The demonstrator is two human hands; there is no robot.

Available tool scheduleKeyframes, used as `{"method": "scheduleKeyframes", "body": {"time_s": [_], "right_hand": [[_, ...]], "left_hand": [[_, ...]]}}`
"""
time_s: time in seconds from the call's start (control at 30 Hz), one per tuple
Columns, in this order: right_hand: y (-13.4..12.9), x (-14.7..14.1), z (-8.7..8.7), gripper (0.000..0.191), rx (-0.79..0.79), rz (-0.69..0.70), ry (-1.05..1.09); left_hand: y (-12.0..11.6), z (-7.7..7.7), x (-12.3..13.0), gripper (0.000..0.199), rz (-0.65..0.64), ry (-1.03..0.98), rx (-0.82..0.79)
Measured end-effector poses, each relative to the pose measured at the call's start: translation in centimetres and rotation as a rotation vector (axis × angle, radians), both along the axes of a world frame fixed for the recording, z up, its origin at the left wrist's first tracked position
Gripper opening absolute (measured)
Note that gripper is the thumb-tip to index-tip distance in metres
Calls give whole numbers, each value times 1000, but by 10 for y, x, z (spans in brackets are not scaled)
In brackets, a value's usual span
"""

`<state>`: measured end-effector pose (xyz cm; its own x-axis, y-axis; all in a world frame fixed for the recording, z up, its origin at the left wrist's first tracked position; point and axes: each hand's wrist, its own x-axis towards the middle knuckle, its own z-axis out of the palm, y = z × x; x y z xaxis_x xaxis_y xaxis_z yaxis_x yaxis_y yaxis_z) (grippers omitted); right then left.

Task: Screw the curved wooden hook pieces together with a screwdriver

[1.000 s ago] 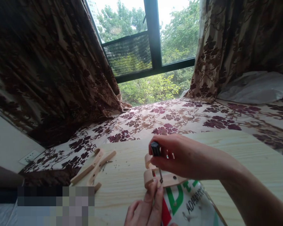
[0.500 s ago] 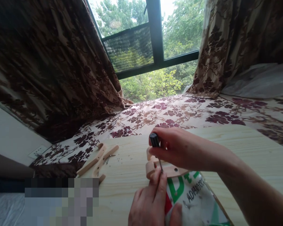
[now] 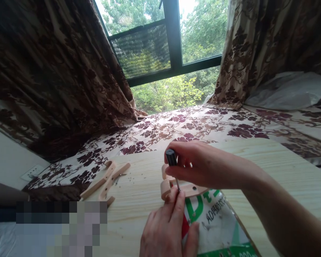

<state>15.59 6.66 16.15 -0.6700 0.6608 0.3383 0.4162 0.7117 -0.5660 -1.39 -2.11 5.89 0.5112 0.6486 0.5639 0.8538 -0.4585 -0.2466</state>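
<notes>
My right hand [image 3: 200, 162] is closed round the black handle of a screwdriver [image 3: 171, 157], held nearly upright. Its thin shaft goes down to a pale curved wooden hook [image 3: 189, 189] with a dark hole in it. On the near side, my left hand [image 3: 162, 226] lies with fingers stretched out and thumb apart. Its index and middle fingertips rest on either side of the screwdriver's tip, so whatever is at the tip is hidden. The hook lies along the top edge of a printed plastic-covered piece [image 3: 216, 232]. Another curved wooden end [image 3: 164, 170] shows behind it.
Several loose wooden hook pieces [image 3: 107, 184] lie on the left of the pale wooden board [image 3: 133, 217], with small metal bits beside them. Flowered cloth [image 3: 187, 123] spreads behind the board towards the window. A clear plastic bag [image 3: 289, 91] sits at the right.
The view has shifted a little, so everything appears slightly further left. Both hands keep their places at the screwdriver and wooden hook; the right hand's grip looks much the same.
</notes>
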Motion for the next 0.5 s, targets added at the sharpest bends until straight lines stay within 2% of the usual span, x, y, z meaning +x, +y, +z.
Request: {"method": "scheduleKeyframes", "body": {"time_s": [0.2, 0.33, 0.5], "right_hand": [[2, -4, -2, 15, 30, -22, 9], [0, -3, -1, 11, 2, -7, 20], [-1, -1, 2, 7, -78, 86, 70]], "left_hand": [[1, -9, -4, 48, 14, 11, -26], [3, -6, -3, 43, 14, 16, -22], [4, -1, 0, 40, 6, 13, 39]]}}
